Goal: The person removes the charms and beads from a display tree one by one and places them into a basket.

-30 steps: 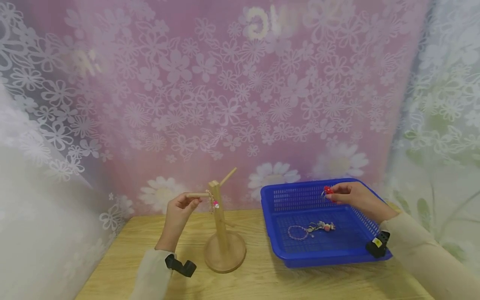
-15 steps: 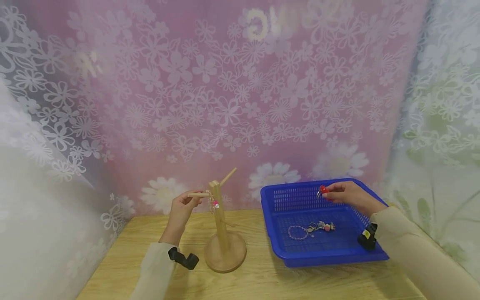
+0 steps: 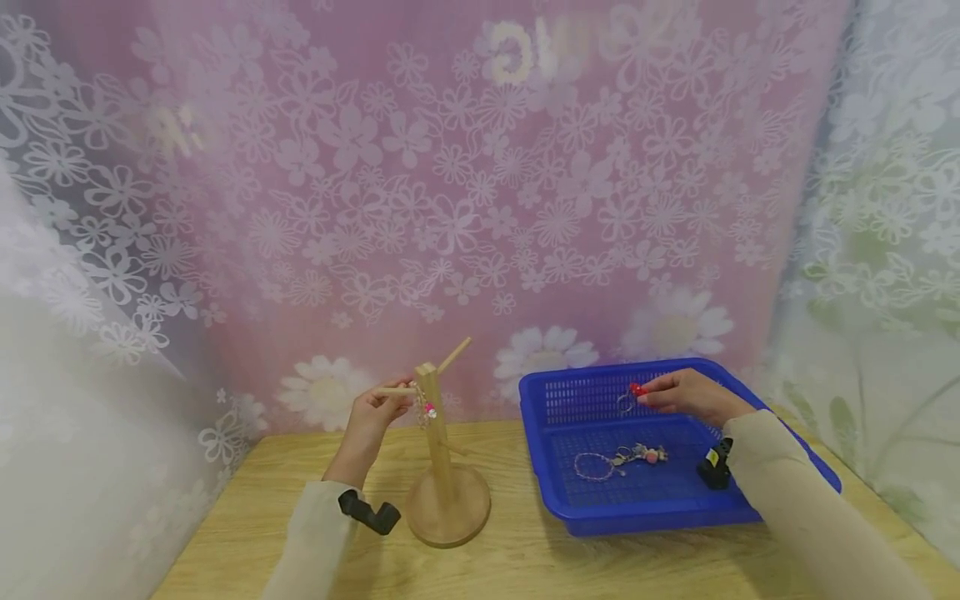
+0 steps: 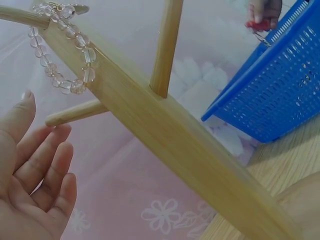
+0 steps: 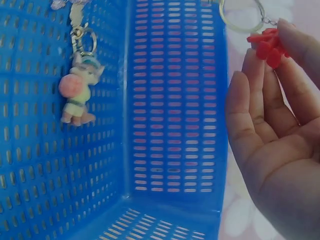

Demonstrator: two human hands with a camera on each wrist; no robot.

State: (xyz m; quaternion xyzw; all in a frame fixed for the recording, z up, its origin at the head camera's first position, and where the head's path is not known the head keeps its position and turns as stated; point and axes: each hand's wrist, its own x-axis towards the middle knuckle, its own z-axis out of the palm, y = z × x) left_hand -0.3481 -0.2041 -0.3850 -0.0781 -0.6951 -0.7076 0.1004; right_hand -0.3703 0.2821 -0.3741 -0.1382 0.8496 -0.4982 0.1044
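My left hand (image 3: pixel 371 425) is at the left of a wooden peg stand (image 3: pixel 441 450), its fingers loosely bent and holding nothing. In the left wrist view its fingertips (image 4: pixel 62 131) lie close to the end of a peg (image 4: pixel 75 112); whether they touch it I cannot tell. A clear pinkish bead bracelet (image 4: pixel 89 74) hangs from another peg, and a pink charm (image 3: pixel 430 408) shows on it in the head view. Above the blue basket (image 3: pixel 558 521), my right hand (image 3: pixel 693 396) pinches a red keychain (image 5: pixel 270 47) between thumb and fingers. Its metal ring (image 5: pixel 227 22) dangles free.
Inside the basket lie a beaded bracelet (image 3: pixel 595 467) and a keychain with a small animal figure (image 5: pixel 80 92). Both basket and stand are on a wooden table (image 3: pixel 517 558). A pink flowered curtain (image 3: pixel 465 217) hangs behind.
The right hand has moved left over the basket with the red keychain. The left hand has shifted slightly right along the peg. Stand and basket contents look unmoved.
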